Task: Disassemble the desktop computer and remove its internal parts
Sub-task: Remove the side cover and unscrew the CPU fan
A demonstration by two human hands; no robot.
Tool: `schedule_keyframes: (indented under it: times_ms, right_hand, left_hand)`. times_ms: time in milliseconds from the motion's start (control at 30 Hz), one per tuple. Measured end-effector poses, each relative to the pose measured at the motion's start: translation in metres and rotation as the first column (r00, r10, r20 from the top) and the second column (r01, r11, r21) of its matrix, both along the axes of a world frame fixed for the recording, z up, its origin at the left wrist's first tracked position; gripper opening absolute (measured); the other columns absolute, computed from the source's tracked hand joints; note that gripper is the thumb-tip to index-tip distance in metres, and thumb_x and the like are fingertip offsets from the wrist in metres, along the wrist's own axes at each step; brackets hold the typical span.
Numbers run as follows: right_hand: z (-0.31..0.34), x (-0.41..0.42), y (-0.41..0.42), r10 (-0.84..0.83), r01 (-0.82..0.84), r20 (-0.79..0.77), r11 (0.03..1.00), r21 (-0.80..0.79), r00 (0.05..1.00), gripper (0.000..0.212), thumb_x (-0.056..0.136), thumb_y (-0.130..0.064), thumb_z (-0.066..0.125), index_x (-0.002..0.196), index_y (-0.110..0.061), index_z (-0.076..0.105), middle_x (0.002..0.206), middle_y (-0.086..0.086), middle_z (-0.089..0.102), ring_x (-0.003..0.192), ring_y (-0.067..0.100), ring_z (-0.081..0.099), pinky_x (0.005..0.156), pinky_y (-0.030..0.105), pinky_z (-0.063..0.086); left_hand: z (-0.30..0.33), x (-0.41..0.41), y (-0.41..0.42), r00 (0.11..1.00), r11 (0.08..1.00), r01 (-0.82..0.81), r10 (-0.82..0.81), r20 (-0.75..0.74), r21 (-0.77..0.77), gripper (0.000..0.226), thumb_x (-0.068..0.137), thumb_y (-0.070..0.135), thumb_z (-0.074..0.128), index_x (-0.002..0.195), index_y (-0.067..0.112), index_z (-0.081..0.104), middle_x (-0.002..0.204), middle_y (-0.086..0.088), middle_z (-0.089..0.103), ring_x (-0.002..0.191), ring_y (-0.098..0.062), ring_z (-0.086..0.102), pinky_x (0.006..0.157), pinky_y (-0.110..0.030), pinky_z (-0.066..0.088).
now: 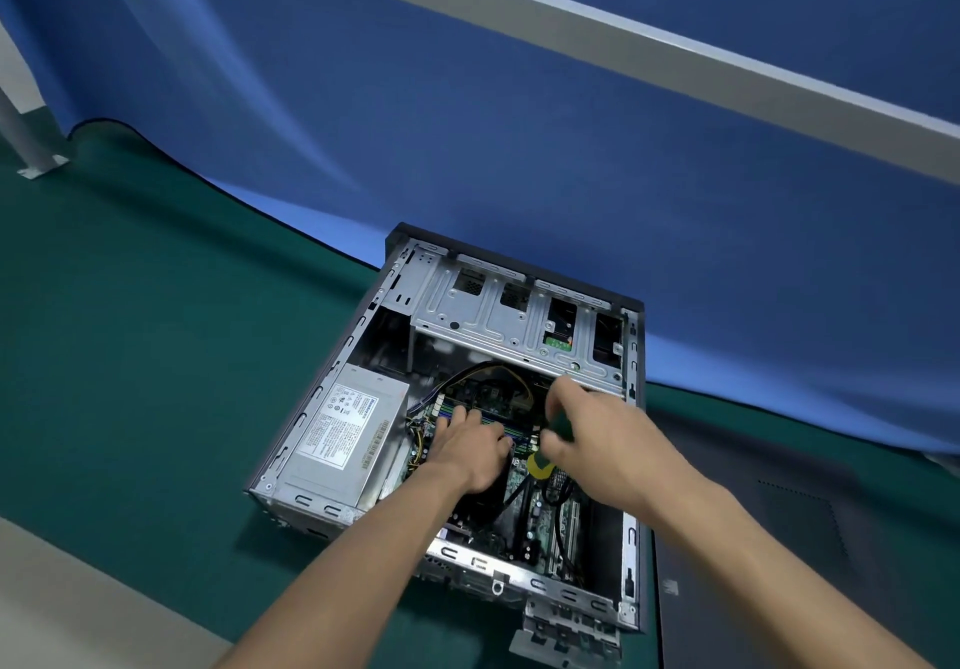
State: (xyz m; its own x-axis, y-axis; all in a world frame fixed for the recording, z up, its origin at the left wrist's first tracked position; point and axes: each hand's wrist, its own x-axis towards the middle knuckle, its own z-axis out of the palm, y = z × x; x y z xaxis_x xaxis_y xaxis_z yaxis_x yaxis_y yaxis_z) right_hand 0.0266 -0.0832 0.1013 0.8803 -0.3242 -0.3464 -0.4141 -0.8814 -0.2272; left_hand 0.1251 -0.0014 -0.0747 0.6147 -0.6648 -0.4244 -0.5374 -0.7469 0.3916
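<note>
Gripping a green-and-yellow-handled screwdriver (545, 453), right hand (597, 429) hovers over the open grey metal computer case (631, 538); left hand (470, 447), fingers flat, presses the green motherboard (540, 518).

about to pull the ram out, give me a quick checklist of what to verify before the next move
1. Side panel off, inside of the computer case reachable: ok.
2. Left hand on the RAM slots, fingers laid over them: ok.
3. Right hand grips the green and yellow screwdriver, so it is not free for the far latch: not ok.
4. Slot latches released: cannot tell, hidden by the hands.
5. Cables arch beyond the slots, not across them: ok.
6. Power supply in its bay, clear of the hands: ok.
</note>
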Motion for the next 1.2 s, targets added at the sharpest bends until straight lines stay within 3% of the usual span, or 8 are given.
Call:
schedule_keyframes:
  times_ms: [167, 333, 533, 667, 833, 1000, 1133, 1200]
  right_hand:
    - [-0.001, -0.002, 0.004, -0.068, 0.067, 0.002, 0.985, -0.159, 0.998, 0.03, 0.097, -0.047, 0.036, 0.096, -0.017, 0.034, 0.094, 0.007, 0.063, 0.08, 0.029, 0.055, 0.062, 0.033, 0.035]
    - [0.0, 0.0, 0.003, -0.012, 0.015, -0.047, 0.998, 0.059, 0.999, 0.017, 0.092, -0.029, 0.048, 0.101, -0.021, 0.037, 0.099, 0.005, 0.053, 0.085, 0.026, 0.053, 0.066, 0.031, 0.037]
    - [0.001, 0.008, 0.006, -0.013, -0.002, -0.088, 0.985, -0.173, 0.996, 0.032, 0.098, -0.043, 0.038, 0.107, -0.013, 0.04, 0.102, 0.01, 0.06, 0.093, 0.031, 0.059, 0.065, 0.033, 0.036]
    - [0.008, 0.011, 0.006, 0.088, -0.08, -0.11, 0.994, 0.078, 0.99, 0.02, 0.091, -0.026, 0.052, 0.105, -0.019, 0.04, 0.099, 0.004, 0.053, 0.086, 0.025, 0.051, 0.066, 0.031, 0.035]
    - [0.006, 0.016, 0.002, -0.024, 0.004, -0.148, 0.991, -0.135, 0.989, 0.034, 0.097, -0.045, 0.041, 0.106, -0.012, 0.04, 0.103, 0.009, 0.061, 0.084, 0.03, 0.056, 0.064, 0.032, 0.037]
    - [0.008, 0.021, -0.005, 0.069, -0.059, -0.173, 0.996, 0.06, 0.982, 0.018, 0.093, -0.032, 0.051, 0.103, -0.019, 0.043, 0.085, 0.0, 0.054, 0.08, 0.021, 0.053, 0.059, 0.03, 0.037]
    - [0.005, 0.02, -0.01, -0.015, -0.001, -0.193, 0.996, -0.084, 0.981, 0.032, 0.096, -0.047, 0.041, 0.089, -0.016, 0.04, 0.073, -0.002, 0.047, 0.076, 0.027, 0.06, 0.062, 0.03, 0.039]
    - [0.004, 0.019, -0.014, 0.043, -0.053, -0.184, 0.997, -0.051, 0.982, 0.024, 0.097, -0.04, 0.042, 0.09, -0.017, 0.042, 0.071, -0.001, 0.048, 0.07, 0.023, 0.054, 0.055, 0.029, 0.036]
  left_hand:
    - [0.0, -0.001, -0.001, 1.0, 1.0, 0.003, -0.003, 0.016, -0.002, 0.041, 0.1, 0.042, 0.025, 0.12, 0.021, 0.055, 0.125, -0.012, 0.046, 0.118, -0.028, 0.032, 0.1, -0.044, 0.024]
    - [0.003, -0.002, 0.0, 1.0, 1.0, 0.0, 0.0, 0.017, 0.003, 0.039, 0.099, 0.039, 0.026, 0.113, 0.02, 0.056, 0.122, -0.012, 0.047, 0.115, -0.028, 0.032, 0.097, -0.043, 0.025]
    - [0.004, -0.003, -0.001, 1.0, 1.0, 0.006, -0.006, 0.028, 0.001, 0.042, 0.1, 0.04, 0.022, 0.122, 0.023, 0.054, 0.123, -0.011, 0.047, 0.115, -0.027, 0.032, 0.099, -0.041, 0.024]
    - [0.005, -0.002, 0.001, 1.0, 1.0, -0.006, 0.006, 0.008, -0.011, 0.034, 0.097, 0.033, 0.028, 0.111, 0.019, 0.056, 0.121, -0.011, 0.046, 0.113, -0.027, 0.031, 0.099, -0.04, 0.023]
    - [0.004, -0.002, 0.0, 1.0, 1.0, 0.002, -0.002, 0.003, 0.003, 0.04, 0.1, 0.041, 0.025, 0.125, 0.025, 0.051, 0.121, -0.011, 0.046, 0.115, -0.027, 0.032, 0.098, -0.04, 0.024]
    - [0.003, -0.001, 0.001, 1.0, 1.0, -0.016, 0.016, -0.02, -0.025, 0.04, 0.099, 0.042, 0.026, 0.118, 0.026, 0.057, 0.116, -0.01, 0.047, 0.114, -0.027, 0.032, 0.098, -0.039, 0.024]
    - [0.004, -0.001, 0.0, 1.0, 1.0, -0.007, 0.007, -0.001, -0.013, 0.041, 0.1, 0.042, 0.027, 0.12, 0.021, 0.056, 0.121, -0.011, 0.047, 0.115, -0.027, 0.032, 0.1, -0.041, 0.024]
    - [0.004, -0.001, 0.001, 1.0, 1.0, -0.006, 0.006, 0.0, -0.014, 0.041, 0.1, 0.041, 0.027, 0.118, 0.019, 0.057, 0.121, -0.011, 0.047, 0.116, -0.027, 0.033, 0.1, -0.041, 0.024]
